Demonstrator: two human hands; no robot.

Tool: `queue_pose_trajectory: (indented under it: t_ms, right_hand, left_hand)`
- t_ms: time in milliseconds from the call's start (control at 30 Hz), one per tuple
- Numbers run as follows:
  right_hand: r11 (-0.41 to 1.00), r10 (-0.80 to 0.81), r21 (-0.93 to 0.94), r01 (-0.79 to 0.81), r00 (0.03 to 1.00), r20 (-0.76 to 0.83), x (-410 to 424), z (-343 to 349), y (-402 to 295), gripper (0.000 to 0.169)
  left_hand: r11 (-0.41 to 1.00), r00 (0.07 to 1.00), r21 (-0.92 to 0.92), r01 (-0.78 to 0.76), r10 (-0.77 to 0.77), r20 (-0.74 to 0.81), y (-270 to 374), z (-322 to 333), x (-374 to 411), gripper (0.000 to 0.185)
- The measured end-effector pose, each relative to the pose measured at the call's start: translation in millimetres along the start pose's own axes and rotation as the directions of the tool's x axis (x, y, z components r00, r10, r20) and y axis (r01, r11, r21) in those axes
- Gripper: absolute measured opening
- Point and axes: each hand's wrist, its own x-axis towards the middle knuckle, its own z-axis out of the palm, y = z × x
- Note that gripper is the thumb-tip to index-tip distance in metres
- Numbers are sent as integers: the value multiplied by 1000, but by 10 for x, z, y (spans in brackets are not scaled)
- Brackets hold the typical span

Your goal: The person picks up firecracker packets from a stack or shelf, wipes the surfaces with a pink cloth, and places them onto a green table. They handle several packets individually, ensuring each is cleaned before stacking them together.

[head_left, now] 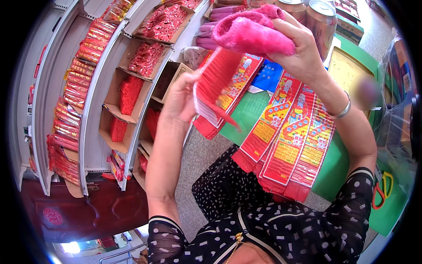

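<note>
My left hand grips the edge of a red printed packet, tilted up and partly blurred. In my right hand is a pink plush cloth item, held above the table near the drink cans. Below the hands, red and yellow printed packets lie fanned in overlapping stacks on the green tabletop, their red ends hanging past its near edge. Another stack of such packets lies under the raised one. A blue printed sheet shows between the stacks.
Metal drink cans stand at the table's far side, near a gold tray. Scissors with red and yellow handles lie at the right. Shelves at left hold cardboard boxes of red goods and wrapped red bundles. Clear plastic hangs at the right.
</note>
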Motion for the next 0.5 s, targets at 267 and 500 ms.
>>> queue_pose_trajectory:
  t_ms: [267,500]
  right_hand:
    - [999,-36,34,35,999,35,-1,26,-54,38]
    - [1000,-21,16,20,997,68,0,36,-24,36]
  left_hand:
    - [657,983,753,-43,162,-85,228,28,178,42]
    - [-201,919,971,-127,345,192,-566,-70,223,49]
